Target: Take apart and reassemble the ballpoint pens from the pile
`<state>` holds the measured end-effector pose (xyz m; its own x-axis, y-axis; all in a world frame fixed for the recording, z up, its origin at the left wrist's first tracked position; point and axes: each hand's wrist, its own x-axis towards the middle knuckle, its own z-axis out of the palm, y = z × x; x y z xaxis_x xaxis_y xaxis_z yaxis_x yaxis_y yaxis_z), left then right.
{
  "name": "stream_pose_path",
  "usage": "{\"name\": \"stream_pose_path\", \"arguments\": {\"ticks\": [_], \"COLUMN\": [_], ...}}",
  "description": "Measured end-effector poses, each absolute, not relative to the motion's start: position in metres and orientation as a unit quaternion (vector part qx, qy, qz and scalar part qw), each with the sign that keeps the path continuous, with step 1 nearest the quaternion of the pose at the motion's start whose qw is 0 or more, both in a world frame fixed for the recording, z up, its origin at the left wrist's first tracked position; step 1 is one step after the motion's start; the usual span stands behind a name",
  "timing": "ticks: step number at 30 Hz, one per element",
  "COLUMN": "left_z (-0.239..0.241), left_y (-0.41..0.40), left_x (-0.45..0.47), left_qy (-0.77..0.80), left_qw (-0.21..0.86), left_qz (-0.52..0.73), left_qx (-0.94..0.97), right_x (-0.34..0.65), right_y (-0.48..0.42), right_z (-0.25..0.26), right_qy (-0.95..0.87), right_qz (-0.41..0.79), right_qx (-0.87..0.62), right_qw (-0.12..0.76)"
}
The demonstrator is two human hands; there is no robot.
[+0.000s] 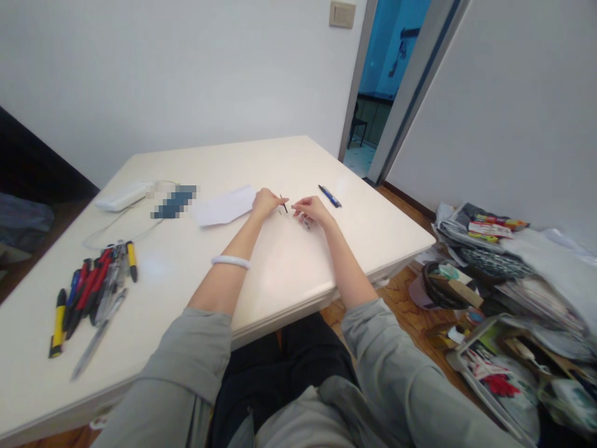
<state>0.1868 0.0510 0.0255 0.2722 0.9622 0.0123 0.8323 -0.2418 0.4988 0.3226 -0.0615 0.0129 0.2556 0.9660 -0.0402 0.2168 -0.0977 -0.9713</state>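
Head view: my left hand (265,202) pinches a thin dark rod (283,203) between thumb and fingertips, its upper end rising above my grip and its lower end slanting toward my right hand (315,210). My right fingers curl close by, their tips bent in near the rod but apart from it. Just under them sits a small clear-and-dark piece (305,221); I cannot tell whether I grip it or it rests on the white table (284,267). A few tiny bits (280,213) lie between my hands, below the rod.

Just beyond my right hand, to its right, lies a blue pen (330,196). To the left of my left grip, a white sheet (222,210) reaches up to my hand. Farther left are a dark, pixelated object (175,203) and a white device (122,197) with a cable. Well apart from my grip, to the left and nearer my body, pens (96,283) in red, blue, black, clear and yellow lie bunched. A pale bracelet (231,261) circles my left forearm. Far to the right of both hands, below table height, stand a bin (422,294) and piled clutter (508,267).
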Motion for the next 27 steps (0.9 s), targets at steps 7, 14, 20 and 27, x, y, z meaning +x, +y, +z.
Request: {"name": "stream_pose_path", "arguments": {"ticks": [7,14,20,27], "left_z": [0.014,0.010,0.004,-0.011], "left_y": [0.046,0.046,0.052,0.051], "left_x": [0.188,0.180,0.166,0.165], "left_qy": [0.583,0.567,0.456,0.357], "left_qw": [0.147,0.161,0.194,0.154], "left_qz": [0.164,0.203,0.237,0.226], "left_qx": [0.782,0.782,0.836,0.893], "right_x": [0.320,0.326,0.334,0.339], "right_y": [-0.053,-0.046,-0.041,-0.040], "right_z": [0.004,-0.002,-0.003,-0.005], "right_qy": [-0.493,-0.514,-0.546,-0.591], "right_qz": [0.386,0.324,0.278,0.147], "right_qx": [-0.627,-0.662,-0.687,-0.722], "right_qw": [0.464,0.438,0.392,0.328]}}
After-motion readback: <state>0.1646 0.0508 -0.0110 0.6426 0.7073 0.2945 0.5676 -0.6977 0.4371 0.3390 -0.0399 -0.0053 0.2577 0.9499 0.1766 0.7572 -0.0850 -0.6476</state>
